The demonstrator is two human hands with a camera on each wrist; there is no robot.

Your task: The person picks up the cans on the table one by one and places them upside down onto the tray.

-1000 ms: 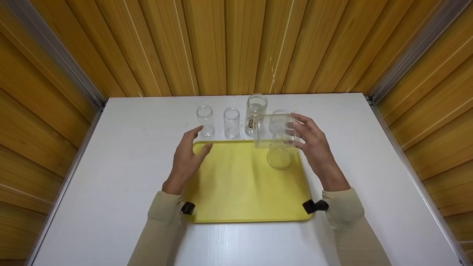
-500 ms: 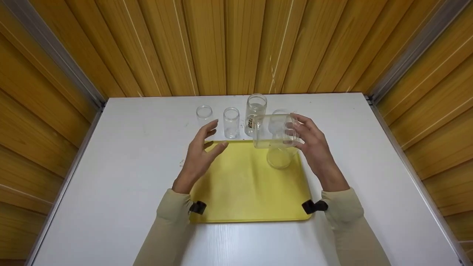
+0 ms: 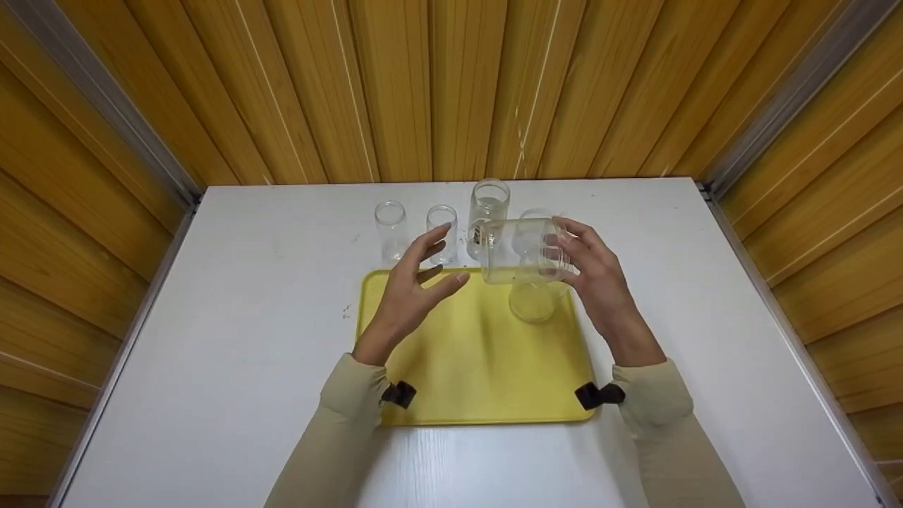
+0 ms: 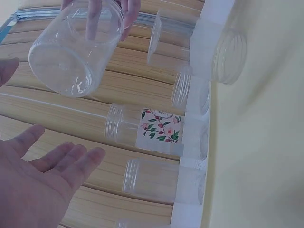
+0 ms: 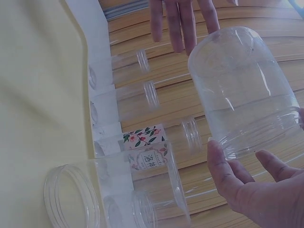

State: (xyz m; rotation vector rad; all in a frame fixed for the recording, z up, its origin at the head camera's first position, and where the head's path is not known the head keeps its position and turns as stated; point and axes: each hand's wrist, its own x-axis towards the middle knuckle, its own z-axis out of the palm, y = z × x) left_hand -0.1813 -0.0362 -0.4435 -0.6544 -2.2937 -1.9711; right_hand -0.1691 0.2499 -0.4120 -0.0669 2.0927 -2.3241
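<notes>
My right hand (image 3: 595, 264) grips a clear wide jar (image 3: 518, 250) by its threaded mouth end. The jar lies sideways in the air, its base pointing left. My left hand (image 3: 416, 282) is raised left of that base, fingers apart and thumb spread, touching nothing. In the right wrist view, left fingers (image 5: 178, 23) appear near the base of the held jar (image 5: 247, 90). Below it, another clear wide jar (image 3: 532, 303) stands mouth-down on the yellow tray (image 3: 480, 381); the left wrist view shows its threaded rim (image 4: 232, 57) at the tray.
Behind the tray stand two small clear jars, one at far left (image 3: 391, 226) and one partly behind my left hand (image 3: 441, 215). A taller jar (image 3: 490, 201) with a floral label (image 4: 160, 126) is beside them. Another small jar (image 3: 537, 213) is partly hidden. Wood-patterned walls (image 3: 451, 92) enclose the white table (image 3: 211, 317).
My left hand has moved right toward the held jar's base, uncovering the far-left jar and partly covering the second. The right hand and its jar have stayed nearly still.
</notes>
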